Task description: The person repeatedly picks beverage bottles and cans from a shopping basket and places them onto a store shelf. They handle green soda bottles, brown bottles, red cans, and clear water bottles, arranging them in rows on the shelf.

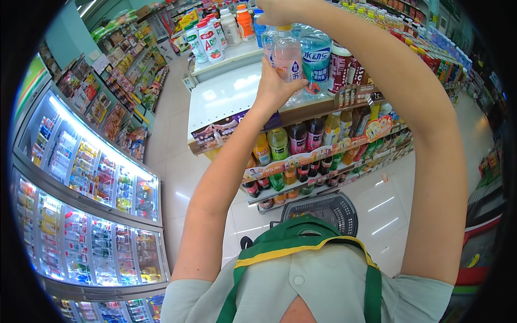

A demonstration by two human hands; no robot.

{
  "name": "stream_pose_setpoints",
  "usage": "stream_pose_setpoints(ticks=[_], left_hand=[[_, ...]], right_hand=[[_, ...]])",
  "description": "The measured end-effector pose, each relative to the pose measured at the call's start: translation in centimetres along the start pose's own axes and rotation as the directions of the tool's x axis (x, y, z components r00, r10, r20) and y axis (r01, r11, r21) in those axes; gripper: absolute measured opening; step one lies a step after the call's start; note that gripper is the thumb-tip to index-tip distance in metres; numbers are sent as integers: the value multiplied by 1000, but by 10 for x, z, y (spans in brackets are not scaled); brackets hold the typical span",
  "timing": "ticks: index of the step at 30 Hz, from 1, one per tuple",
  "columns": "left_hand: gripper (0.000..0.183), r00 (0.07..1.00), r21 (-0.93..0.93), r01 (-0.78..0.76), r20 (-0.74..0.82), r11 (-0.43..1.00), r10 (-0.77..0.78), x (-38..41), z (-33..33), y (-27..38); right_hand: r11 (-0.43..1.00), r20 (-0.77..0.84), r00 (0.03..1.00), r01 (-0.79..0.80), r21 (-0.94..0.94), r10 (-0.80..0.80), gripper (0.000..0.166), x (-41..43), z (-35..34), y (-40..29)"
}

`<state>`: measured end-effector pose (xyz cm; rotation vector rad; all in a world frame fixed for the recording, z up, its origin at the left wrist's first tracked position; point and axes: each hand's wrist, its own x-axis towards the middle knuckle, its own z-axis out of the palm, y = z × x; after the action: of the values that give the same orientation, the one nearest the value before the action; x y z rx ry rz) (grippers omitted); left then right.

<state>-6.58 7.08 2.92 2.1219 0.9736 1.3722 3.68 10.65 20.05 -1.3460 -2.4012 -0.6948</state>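
My left hand point(278, 85) is wrapped around the lower part of a pale pink clear plastic drink bottle point(284, 52) with a yellow cap, at the front of the top shelf point(230, 95). Above it, my right hand point(280, 12) reaches over the bottles at the upper edge of the view, near a blue bottle point(259, 28). Its fingers are partly cut off, so its grip is unclear. Close on the right of the pink bottle stand a large blue-labelled bottle point(316, 60) and a dark red-labelled bottle point(338, 68).
White bottles with red and green caps point(210, 42) and an orange bottle point(244, 22) stand on a raised shelf. Lower shelves hold soft drinks point(278, 143). A grey plastic basket point(347, 210) is on the floor before me. Lit glass-door coolers point(89, 194) line the left.
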Motion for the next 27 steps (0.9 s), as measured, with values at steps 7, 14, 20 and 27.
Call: stream_pose_setpoints(ticks=[7,14,20,27], left_hand=[[90,976,137,-148,-140,980,167,-29,-3,35],[71,957,151,-219,-159,964,242,-86,16,39],[56,988,88,-147,71,985,141,-142,51,7],[54,917,146,-4,396,989,-55,-208,114,-55]], right_hand=[[975,-549,823,215,60,-147,26,-84,6,-30],[912,-464,886,203,357,-16,28,-195,43,-50],[766,-151,957,-98,636,248,38,-278,112,-69],[586,134,895,-386,712,426,40,-376,196,-105]])
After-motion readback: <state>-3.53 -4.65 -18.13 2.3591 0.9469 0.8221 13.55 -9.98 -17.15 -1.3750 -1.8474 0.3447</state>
